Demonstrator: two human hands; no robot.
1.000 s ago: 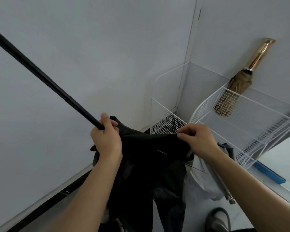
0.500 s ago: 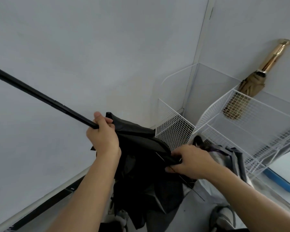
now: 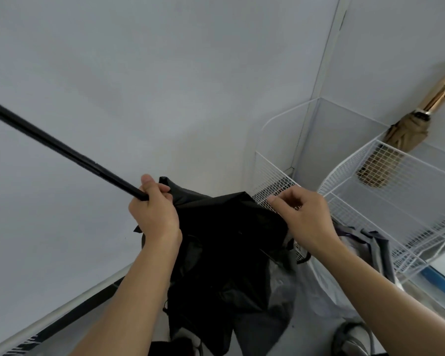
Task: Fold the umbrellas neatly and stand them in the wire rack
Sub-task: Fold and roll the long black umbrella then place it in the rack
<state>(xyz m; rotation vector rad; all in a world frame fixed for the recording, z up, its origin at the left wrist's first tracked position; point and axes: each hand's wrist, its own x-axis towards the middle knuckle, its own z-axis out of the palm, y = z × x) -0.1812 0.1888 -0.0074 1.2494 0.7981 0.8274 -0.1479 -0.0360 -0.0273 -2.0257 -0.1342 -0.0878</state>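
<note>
I hold a black umbrella [image 3: 224,242] in front of me, its loose canopy hanging down. My left hand [image 3: 153,211] grips the black shaft [image 3: 62,150] where it meets the canopy; the shaft runs up to the far left. My right hand [image 3: 302,217] pinches a fold of the black canopy near its upper right edge. The white wire rack [image 3: 350,181] stands at the right against the wall corner. A folded tan umbrella [image 3: 401,140] with a gold handle stands in the rack, leaning on the wall.
Grey walls meet in a corner behind the rack. A grey and white umbrella [image 3: 365,242] lies below my right arm beside the rack. A dark skirting strip [image 3: 70,317] runs along the floor at the left. A shoe [image 3: 352,340] shows at the bottom right.
My right hand has let go of a lower fold and risen to pinch the canopy higher up, pulling it to the right. My left hand keeps its grip on the shaft.
</note>
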